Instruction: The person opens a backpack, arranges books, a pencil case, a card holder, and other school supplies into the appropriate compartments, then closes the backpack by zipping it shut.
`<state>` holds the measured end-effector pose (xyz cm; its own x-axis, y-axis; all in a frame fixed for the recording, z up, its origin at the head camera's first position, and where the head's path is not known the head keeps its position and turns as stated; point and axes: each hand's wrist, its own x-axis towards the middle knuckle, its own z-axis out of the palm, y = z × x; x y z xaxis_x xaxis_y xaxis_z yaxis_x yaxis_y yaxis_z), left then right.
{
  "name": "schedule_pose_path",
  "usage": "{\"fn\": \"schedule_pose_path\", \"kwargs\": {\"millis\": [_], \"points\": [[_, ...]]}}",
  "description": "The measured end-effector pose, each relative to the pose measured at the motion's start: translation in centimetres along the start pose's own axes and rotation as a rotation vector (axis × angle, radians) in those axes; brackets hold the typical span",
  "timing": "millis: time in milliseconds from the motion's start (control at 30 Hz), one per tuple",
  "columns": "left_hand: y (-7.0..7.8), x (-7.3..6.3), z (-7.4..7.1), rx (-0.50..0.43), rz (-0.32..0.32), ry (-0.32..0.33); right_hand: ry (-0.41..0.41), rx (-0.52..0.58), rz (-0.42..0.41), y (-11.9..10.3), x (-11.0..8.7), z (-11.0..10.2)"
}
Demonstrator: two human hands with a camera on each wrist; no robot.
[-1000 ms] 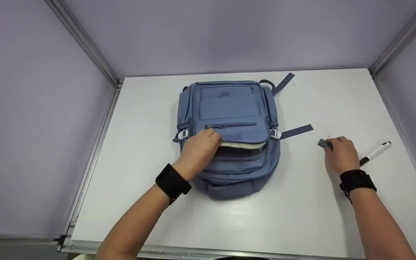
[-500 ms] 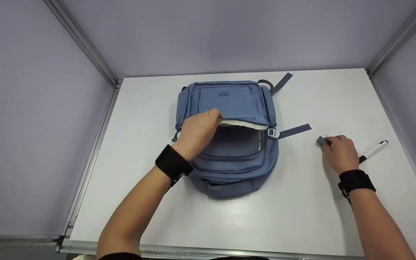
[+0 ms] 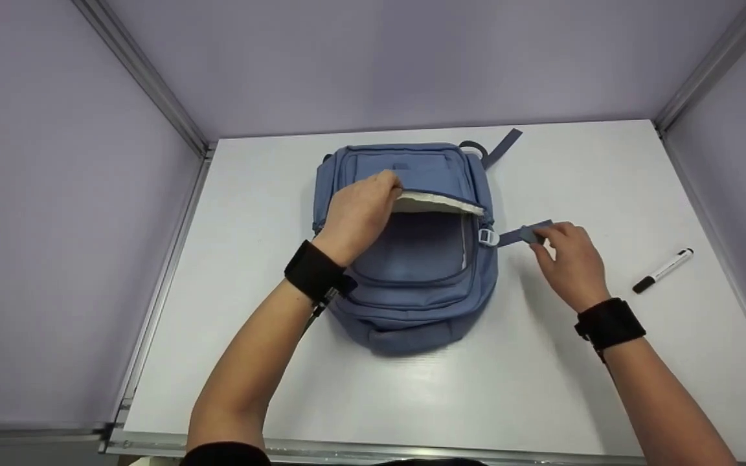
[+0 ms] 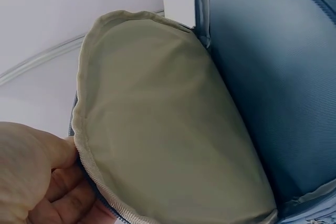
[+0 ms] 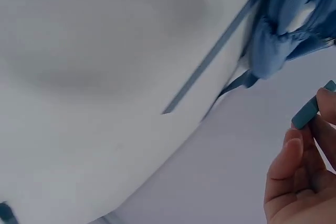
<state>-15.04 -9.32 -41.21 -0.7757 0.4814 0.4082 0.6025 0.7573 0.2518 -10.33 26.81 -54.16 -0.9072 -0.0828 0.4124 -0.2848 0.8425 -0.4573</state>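
A blue backpack [image 3: 421,317] lies on the white table, its front pocket unzipped and gaping. My left hand [image 3: 361,210] pinches the edge of the pocket flap [image 4: 157,119] between thumb and fingers, lifting it so its pale beige lining shows. To the right of the bag, my right hand [image 3: 574,268] holds a small blue-grey block [image 5: 305,113], shaped like an eraser, between thumb and fingertips. In the head view that block overlaps a loose side strap [image 3: 509,239]; the right wrist view shows it apart from the strap. Inside the pocket, blue fabric [image 4: 268,72] shows.
A white marker with a black cap [image 3: 663,270] lies on the table [image 3: 515,395] to the right of my right hand. Another strap [image 3: 502,149] sticks out at the bag's upper right. Grey panels [image 3: 373,65] wall the table at back and sides.
My left hand has raised the pocket flap up and back, widening the opening. My right hand has lifted the small block off the table and moved left toward the backpack.
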Motion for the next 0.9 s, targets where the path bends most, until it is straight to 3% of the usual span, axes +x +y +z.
{"fn": "schedule_pose_path", "kwargs": {"millis": [200, 333, 533, 900], "points": [[0.1, 0.4, -0.2, 0.003, -0.013, 0.001, -0.102, 0.017, -0.263, -7.5, 1.3, 1.6], [0.2, 0.7, 0.0, 0.006, -0.023, 0.002, -0.182, -0.001, -0.378, -11.2, 3.0, 3.3], [0.4, 0.9, 0.5, -0.014, -0.024, 0.008, -0.251, -0.059, -0.409, -13.9, 5.4, 5.6], [0.6, 0.6, 1.0, -0.026, 0.010, 0.071, -0.246, -0.185, -0.407, -15.4, 7.1, 8.3]]}}
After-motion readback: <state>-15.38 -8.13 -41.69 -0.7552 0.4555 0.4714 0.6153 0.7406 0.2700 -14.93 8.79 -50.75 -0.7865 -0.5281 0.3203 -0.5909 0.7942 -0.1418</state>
